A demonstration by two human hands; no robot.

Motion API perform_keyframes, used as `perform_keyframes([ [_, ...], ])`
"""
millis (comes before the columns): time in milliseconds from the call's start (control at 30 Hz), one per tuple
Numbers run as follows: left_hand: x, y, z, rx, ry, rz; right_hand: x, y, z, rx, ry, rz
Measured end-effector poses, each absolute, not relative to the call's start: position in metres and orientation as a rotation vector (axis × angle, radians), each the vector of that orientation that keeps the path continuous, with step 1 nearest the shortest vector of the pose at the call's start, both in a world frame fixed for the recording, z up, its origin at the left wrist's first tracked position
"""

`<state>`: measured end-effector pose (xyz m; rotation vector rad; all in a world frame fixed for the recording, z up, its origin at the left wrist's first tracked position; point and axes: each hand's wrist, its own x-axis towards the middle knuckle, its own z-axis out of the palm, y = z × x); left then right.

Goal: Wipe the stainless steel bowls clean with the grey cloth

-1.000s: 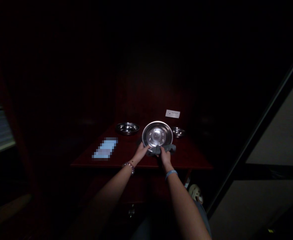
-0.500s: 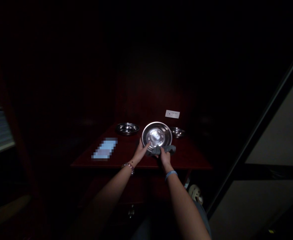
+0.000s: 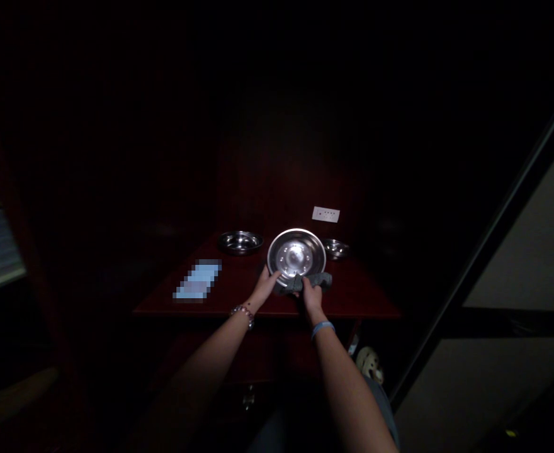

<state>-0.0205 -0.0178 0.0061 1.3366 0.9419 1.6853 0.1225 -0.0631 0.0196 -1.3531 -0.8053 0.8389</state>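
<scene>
Head view of a dark red wooden desk (image 3: 352,296) in dim light. A round steel plate (image 3: 296,255) is held tilted up over the middle of the desk, its shiny concave face turned toward the camera and its lower rim toward the desk's near edge. The left hand (image 3: 268,284) is closed on the plate's lower-left rim, thumb on the face. The right hand (image 3: 311,292) is closed on a crumpled grey cloth (image 3: 312,281) pressed against the plate's lower rim, just right of the left hand; both hands lie on the near side of the plate, about equally close to it. The cloth's long axis runs left to right along the rim. Toward the far edge sit a second steel plate (image 3: 240,241) at left and a small steel bowl (image 3: 336,248) at right, apart from the held plate. A blurred pale rectangle (image 3: 197,280) lies near the left edge; a white socket plate (image 3: 325,214) sits on the back wall.
</scene>
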Motion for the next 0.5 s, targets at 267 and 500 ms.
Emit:
perform_keyframes([
  [267,-0.0276,-0.0251,0.0107,1.257,0.981,1.709,0.1192,-0.0709,0.0274,-1.328,-0.805,0.835],
  [500,-0.0241,-0.0271,0.0111,1.208,0.972,1.692,0.1195,-0.0709,0.0270,-1.325,-0.817,0.840],
])
